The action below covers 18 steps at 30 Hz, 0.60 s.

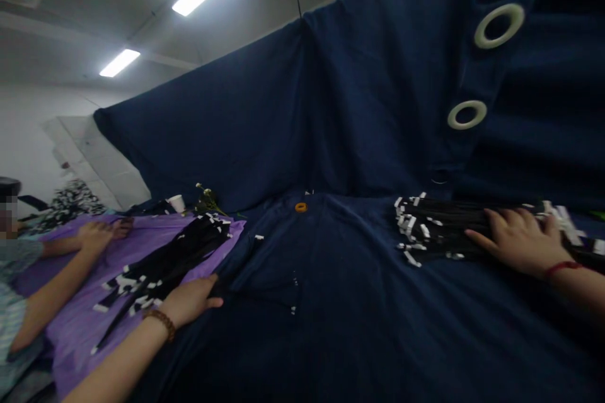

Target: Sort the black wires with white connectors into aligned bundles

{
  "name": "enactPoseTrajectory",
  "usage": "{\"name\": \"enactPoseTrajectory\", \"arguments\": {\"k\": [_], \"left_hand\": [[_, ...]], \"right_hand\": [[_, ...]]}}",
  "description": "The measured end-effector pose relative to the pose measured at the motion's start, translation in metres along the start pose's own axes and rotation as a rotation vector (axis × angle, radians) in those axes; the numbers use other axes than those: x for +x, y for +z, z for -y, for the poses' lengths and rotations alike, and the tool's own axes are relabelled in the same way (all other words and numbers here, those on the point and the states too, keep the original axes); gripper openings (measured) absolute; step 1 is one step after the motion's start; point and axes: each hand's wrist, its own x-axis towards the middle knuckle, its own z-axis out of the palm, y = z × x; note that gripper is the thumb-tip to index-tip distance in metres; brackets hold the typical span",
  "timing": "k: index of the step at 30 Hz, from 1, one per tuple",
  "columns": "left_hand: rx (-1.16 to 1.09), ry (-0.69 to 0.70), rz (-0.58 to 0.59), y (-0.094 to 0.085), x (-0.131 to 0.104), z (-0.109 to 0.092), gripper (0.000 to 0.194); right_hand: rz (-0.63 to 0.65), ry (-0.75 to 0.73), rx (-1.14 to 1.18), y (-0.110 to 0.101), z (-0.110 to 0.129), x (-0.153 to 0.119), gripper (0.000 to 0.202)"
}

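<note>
My left hand [189, 301], with a brown beaded bracelet at the wrist, has its fingers closed around thin black strands that stretch right over the dark blue cloth [340, 327] and end in small white tips. My right hand [524, 240], with a red band at the wrist, lies with spread fingers on a bundle of black strips with white ends [439, 227]. A second black bundle with white ends [174, 258] rests on the purple cloth [70, 321], beyond my left hand.
At the left, another person's hands [97, 234] rest over the purple cloth. An orange ring [301, 207] lies at the middle back. A white cup [177, 203] and small flowers [207, 199] stand behind the left bundle. Blue fabric [246, 119] hangs behind.
</note>
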Motion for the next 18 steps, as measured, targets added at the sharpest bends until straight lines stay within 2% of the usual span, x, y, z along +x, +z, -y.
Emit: {"name": "enactPoseTrajectory", "arguments": {"k": [2, 4, 7, 10, 12, 14, 16, 18], "left_hand": [[-0.108, -0.024, -0.015, -0.003, -0.003, -0.006, 0.035], [-0.278, -0.008, 0.007, -0.011, -0.005, -0.016, 0.032], [-0.608, -0.006, 0.121, -0.025, -0.011, -0.04, 0.042], [-0.929, 0.062, 0.208, -0.028, -0.018, -0.07, 0.044], [-1.088, 0.133, 0.24, -0.021, -0.021, -0.092, 0.045], [-1.273, 0.211, 0.318, -0.009, -0.021, -0.117, 0.045], [-1.757, 0.333, 0.592, 0.007, -0.018, -0.146, 0.038], [-1.84, 0.383, 0.674, 0.026, -0.013, -0.176, 0.039]], "right_hand": [[-0.063, -0.047, -0.016, 0.018, -0.003, -0.007, 0.069], [-0.141, -0.116, -0.051, 0.027, -0.007, -0.013, 0.063], [-0.22, -0.183, -0.107, 0.028, -0.01, -0.018, 0.055], [-0.292, -0.215, -0.13, 0.022, -0.004, -0.02, 0.047], [-0.393, -0.277, -0.101, 0.016, 0.006, -0.022, 0.04], [-0.497, -0.382, -0.008, 0.01, 0.023, -0.025, 0.035], [-0.515, -0.512, 0.11, 0.004, 0.047, -0.031, 0.03], [-0.456, -0.616, 0.14, -0.003, 0.076, -0.041, 0.025]]}}
